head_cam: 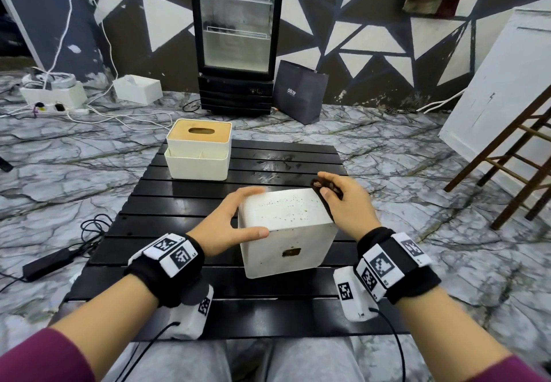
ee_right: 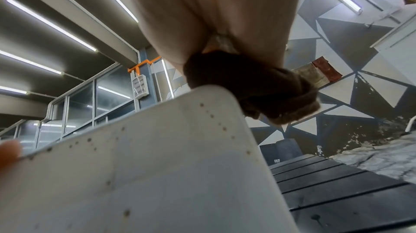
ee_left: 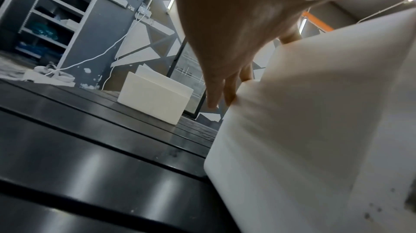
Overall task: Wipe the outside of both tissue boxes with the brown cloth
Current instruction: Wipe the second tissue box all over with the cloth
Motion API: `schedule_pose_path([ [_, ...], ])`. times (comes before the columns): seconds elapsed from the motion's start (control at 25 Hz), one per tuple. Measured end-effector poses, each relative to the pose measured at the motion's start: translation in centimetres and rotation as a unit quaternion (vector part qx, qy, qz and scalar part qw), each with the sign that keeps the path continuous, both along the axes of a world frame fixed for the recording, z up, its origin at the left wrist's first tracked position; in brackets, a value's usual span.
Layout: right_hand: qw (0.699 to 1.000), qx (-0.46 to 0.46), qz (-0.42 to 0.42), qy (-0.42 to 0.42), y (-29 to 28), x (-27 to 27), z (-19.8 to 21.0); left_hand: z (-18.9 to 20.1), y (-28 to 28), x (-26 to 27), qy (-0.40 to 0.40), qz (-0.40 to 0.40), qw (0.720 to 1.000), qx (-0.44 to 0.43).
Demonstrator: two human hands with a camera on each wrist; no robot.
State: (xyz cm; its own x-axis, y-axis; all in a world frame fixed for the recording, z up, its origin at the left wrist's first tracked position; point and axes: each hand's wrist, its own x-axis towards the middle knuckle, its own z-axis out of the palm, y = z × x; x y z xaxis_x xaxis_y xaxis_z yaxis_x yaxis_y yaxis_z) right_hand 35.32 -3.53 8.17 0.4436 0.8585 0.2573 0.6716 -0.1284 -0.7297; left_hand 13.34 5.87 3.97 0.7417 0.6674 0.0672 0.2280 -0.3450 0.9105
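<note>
Right now, from over the person's head, a white tissue box (head_cam: 286, 232) stands tipped on the black slatted surface (head_cam: 179, 211), its speckled face turned up. The left hand (head_cam: 229, 223) holds the box's left edge, fingers over the far corner and thumb along the near edge. The right hand (head_cam: 346, 202) has its fingers curled around a bunched brown cloth (head_cam: 326, 187), which lies against the box's right side. A second tissue box (head_cam: 198, 149), cream with a wooden lid, sits at the far left of the surface, well apart from both hands. Beyond it on the floor are a glass-door fridge (head_cam: 237, 38), a dark paper bag (head_cam: 299, 95), another white box (head_cam: 137, 88), a power strip with white cables (head_cam: 64, 108) and a wooden ladder (head_cam: 507, 167) at the right.

From the left wrist, the fingers (ee_left: 225, 87) press the white box's corner, and the cream box (ee_left: 155, 98) stands behind on the dark slats.

From the right wrist, the cloth (ee_right: 258, 91) is wadded in the hand's grip, touching the box's top right corner (ee_right: 202, 105); the left thumb tip (ee_right: 9, 151) shows at the far edge.
</note>
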Motion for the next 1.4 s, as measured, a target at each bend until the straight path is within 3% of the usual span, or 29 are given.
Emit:
schedule_pose_path([
  [0.32, 0.998, 0.061, 0.008, -0.031, -2.3, -1.1, -1.6, -0.3, 0.4, 0.5, -0.009, 0.009, 1.0, -0.019],
  [0.52, 0.999, 0.015, 0.008, -0.036, -0.2, -0.2, -0.7, -0.3, 0.4, 0.7, -0.018, 0.009, 0.999, -0.024],
  [0.76, 0.998, 0.055, 0.016, -0.024, -2.7, -1.1, -1.6, -0.5, 0.5, 0.7, -0.024, 0.005, 0.999, -0.026],
  [1.04, 0.999, 0.001, 0.025, -0.03, 0.0, -0.1, -0.3, -0.5, 0.6, 0.7, -0.018, 0.002, 0.999, -0.029],
  [1.28, 0.998, 0.056, 0.025, -0.031, -2.7, -1.1, -1.5, -0.4, 0.7, 0.6, 0.002, -0.013, 0.999, -0.036],
  [1.4, 0.998, 0.016, 0.025, -0.05, -1.5, -0.3, -1.0, -0.2, 0.8, 0.7, 0.01, -0.023, 0.999, -0.043],
])
